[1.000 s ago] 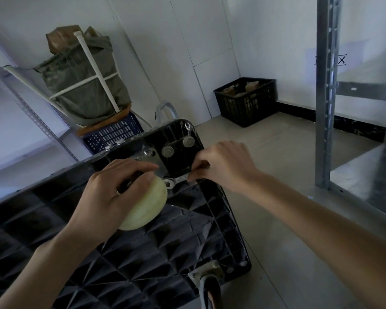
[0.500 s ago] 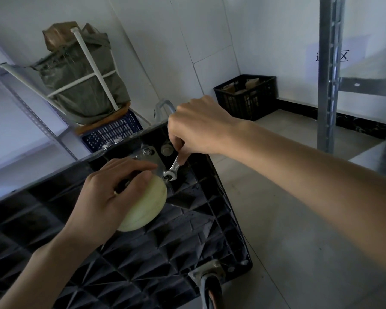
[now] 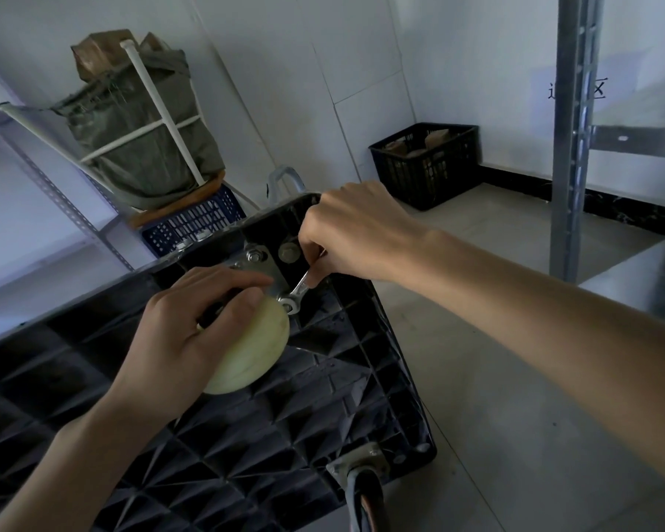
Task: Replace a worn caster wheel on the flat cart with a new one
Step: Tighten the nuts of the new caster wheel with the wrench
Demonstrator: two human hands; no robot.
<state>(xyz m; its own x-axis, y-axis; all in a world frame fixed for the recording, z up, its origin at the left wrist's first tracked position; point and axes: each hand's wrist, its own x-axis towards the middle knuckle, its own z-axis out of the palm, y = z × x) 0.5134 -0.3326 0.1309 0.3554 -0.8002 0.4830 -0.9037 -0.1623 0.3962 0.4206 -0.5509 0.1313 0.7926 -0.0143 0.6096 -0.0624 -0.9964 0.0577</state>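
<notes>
On the left, the left hand (image 3: 192, 332) curls over the pale cream rubber caster wheel (image 3: 254, 355), fingers wrapped across its top and reaching toward the silver metal mounting plate (image 3: 260, 268), holding the caster steady against the ribbed underside of the black plastic flat cart (image 3: 246, 435), which lies upturned with that corner toward the far right. The wheel sits near the cart's far right corner, its broad face turned toward the camera and its axle apparently running from near left to far right, though the hand hides the fork. Just right of it, the small silver ring spanner (image 3: 294, 295) has its ring end seated on a fastener at the near right corner of the plate, and its shaft rises up and to the far right into the right hand (image 3: 346, 234), which pinches the handle between curled fingers and thumb. The step in hand looks like turning that bolt, and it should go best with the ring kept fully down on the hex and square to it, the swing short so the knuckles miss the cart's rim, and the left hand pressing the plate flat so it cannot twist. A second dark caster (image 3: 361, 489) stands at the cart's near right corner; a black crate (image 3: 427, 167) sits by the far wall.
</notes>
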